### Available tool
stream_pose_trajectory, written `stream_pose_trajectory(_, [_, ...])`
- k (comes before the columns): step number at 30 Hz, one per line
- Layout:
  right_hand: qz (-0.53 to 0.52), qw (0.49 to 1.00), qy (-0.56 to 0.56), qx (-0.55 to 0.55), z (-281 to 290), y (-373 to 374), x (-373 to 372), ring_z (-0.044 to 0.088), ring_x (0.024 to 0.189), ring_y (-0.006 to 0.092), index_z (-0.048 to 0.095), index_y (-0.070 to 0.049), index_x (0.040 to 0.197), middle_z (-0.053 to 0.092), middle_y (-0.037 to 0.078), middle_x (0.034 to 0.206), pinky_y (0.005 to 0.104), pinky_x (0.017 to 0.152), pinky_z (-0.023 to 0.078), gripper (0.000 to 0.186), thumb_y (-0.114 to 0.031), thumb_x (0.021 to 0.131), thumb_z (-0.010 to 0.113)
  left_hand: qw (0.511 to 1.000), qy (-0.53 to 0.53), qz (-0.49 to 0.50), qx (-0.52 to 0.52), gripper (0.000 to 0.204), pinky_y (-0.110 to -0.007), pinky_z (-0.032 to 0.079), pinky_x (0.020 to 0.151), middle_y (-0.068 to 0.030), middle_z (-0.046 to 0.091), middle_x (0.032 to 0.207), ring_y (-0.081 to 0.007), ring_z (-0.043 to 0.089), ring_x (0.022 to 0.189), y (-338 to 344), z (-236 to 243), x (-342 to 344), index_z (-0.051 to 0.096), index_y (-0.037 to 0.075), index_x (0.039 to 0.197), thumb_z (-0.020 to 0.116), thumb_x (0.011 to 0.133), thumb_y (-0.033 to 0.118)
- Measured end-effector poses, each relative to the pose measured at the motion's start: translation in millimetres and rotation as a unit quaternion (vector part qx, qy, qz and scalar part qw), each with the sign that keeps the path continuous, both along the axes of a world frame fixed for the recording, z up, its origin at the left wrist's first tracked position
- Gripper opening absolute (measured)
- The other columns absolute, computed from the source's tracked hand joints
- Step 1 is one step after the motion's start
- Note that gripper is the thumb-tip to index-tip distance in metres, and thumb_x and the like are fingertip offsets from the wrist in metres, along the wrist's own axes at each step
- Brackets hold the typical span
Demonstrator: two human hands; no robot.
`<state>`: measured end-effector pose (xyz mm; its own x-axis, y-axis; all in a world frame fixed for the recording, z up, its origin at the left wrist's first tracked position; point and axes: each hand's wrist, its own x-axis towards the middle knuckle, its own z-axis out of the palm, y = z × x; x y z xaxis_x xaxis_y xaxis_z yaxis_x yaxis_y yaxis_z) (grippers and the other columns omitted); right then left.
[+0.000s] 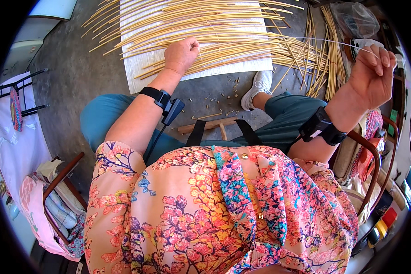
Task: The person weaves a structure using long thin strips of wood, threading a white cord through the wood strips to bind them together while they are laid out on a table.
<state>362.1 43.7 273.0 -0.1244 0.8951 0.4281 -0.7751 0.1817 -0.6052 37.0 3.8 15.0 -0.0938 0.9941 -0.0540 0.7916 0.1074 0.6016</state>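
Observation:
Long yellow-tan reeds (223, 27) lie side by side in a row on a white sheet (137, 75) on the floor ahead of me. A thin stitched line crosses them near the middle. My left hand (181, 55) is closed at the near side of the row, over the reeds; what its fingers hold, if anything, is hidden. Raised at the far right, my right hand (373, 75) has curled fingers closed on a white thread (326, 40). The thread stretches taut leftward to the reeds, and its far end is too fine to follow.
A bundle of loose reeds (331, 68) lies to the right, near a clear plastic bag (356, 20). Short cut bits (228, 98) litter the grey floor by my shoe (259, 89). A wooden stool (208, 125) stands between my knees; chairs flank me.

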Motion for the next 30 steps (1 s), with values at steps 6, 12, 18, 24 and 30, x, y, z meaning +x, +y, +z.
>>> stream_pose_trajectory(6, [0.014, 0.999, 0.022, 0.020, 18, -12, 2, 0.044, 0.062, 0.0109, 0.054, -0.003, 0.083, 0.051, 0.004, 0.075, 0.0286, 0.065, 0.038, 0.003, 0.000, 0.082, 0.053, 1.000, 0.002, -0.004, 0.006, 0.011, -0.032, 0.046, 0.056, -0.0015, 0.065, 0.069, -0.0206, 0.062, 0.063, -1, 0, -1, 0.065, 0.016, 0.081, 0.061, 0.078, 0.027])
stream_pose_trajectory(12, [0.157, 0.987, 0.004, 0.035, 27, -22, -21, 0.044, 0.061, 0.0089, 0.053, -0.003, 0.087, 0.049, 0.002, 0.073, 0.0281, 0.065, 0.038, 0.003, -0.005, 0.087, 0.051, 1.000, -0.004, -0.006, -0.010, 0.012, -0.033, 0.047, 0.057, -0.0030, 0.065, 0.070, -0.0209, 0.062, 0.064, 3, -1, 1, 0.065, 0.015, 0.081, 0.061, 0.079, 0.026])
stream_pose_trajectory(18, [0.168, 0.981, -0.088, 0.035, -5, -22, -75, 0.042, 0.054, 0.0074, 0.049, -0.002, 0.108, 0.049, 0.003, 0.076, 0.0250, 0.056, 0.040, 0.018, -0.013, 0.096, 0.043, 0.979, -0.204, 0.016, 0.008, 0.010, -0.037, 0.048, 0.058, -0.0084, 0.066, 0.073, -0.0275, 0.062, 0.066, 9, -11, -13, 0.065, 0.014, 0.082, 0.059, 0.079, 0.020])
stream_pose_trajectory(24, [0.162, 0.975, -0.151, -0.014, -51, -2, -88, 0.037, 0.055, 0.0070, 0.049, -0.007, 0.113, 0.047, 0.004, 0.078, 0.0236, 0.055, 0.037, 0.021, -0.017, 0.098, 0.039, 0.994, -0.095, 0.018, 0.050, 0.009, -0.037, 0.048, 0.059, -0.0064, 0.066, 0.074, -0.0275, 0.061, 0.067, 8, 16, -8, 0.064, 0.012, 0.083, 0.062, 0.075, 0.015])
stream_pose_trajectory(30, [0.155, 0.966, -0.194, -0.072, -78, 9, -96, 0.041, 0.051, 0.0068, 0.051, -0.011, 0.110, 0.052, 0.005, 0.077, 0.0243, 0.055, 0.043, 0.018, -0.020, 0.098, 0.040, 0.984, 0.075, -0.044, 0.158, 0.010, -0.036, 0.048, 0.064, -0.0040, 0.064, 0.077, -0.0241, 0.060, 0.076, 2, 6, -13, 0.064, 0.012, 0.080, 0.067, 0.072, 0.018])
